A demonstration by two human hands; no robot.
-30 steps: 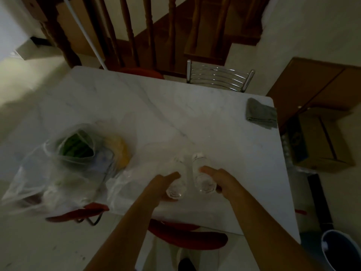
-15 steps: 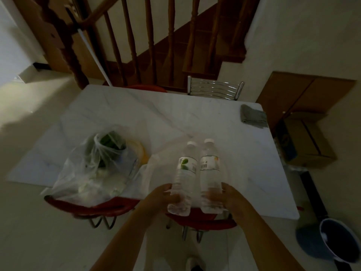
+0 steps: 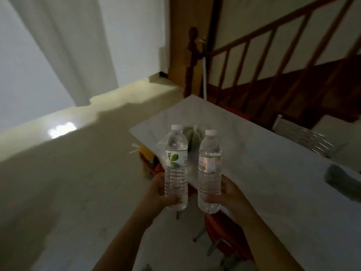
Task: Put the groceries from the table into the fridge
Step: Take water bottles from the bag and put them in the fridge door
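the left hand (image 3: 159,192) has its fingers wrapped around the lower part of a clear plastic water bottle with a green leaf label (image 3: 176,167). the right hand (image 3: 227,194) grips in the same way a second clear plastic water bottle with a silver label (image 3: 210,171). both bottles are upright, side by side but apart, in the air before the white marble table (image 3: 273,173). a thin plastic bag (image 3: 192,137) lies on the table behind them.

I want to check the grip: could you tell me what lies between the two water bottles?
Nothing: in the head view the left bottle and right bottle are apart, with only the table behind the gap.
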